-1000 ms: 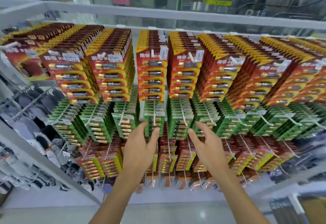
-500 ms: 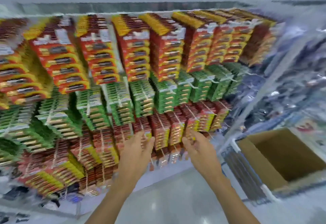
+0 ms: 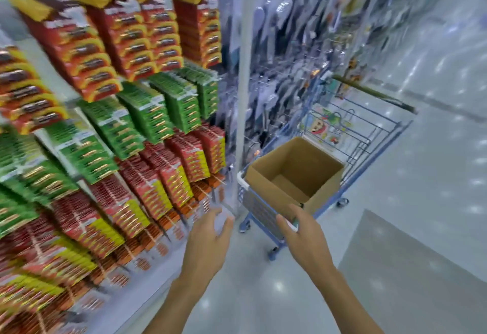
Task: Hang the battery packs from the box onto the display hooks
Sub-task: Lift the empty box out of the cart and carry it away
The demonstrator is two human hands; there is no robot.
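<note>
Cardboard box [image 3: 274,189], square, open-topped, in wire cart [image 3: 259,211]; left hand [image 3: 208,244], right hand [image 3: 304,241] slack, apart.

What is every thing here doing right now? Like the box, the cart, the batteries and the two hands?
Brown cardboard box: open at the top, sitting in the cart, no packs visible inside.
Blue wire shopping cart: standing upright, carrying the box.
Red, yellow and green battery packs: hanging in packed rows.
Left hand: open, holding nothing.
Right hand: at the cart's near corner; grip unclear.
</note>
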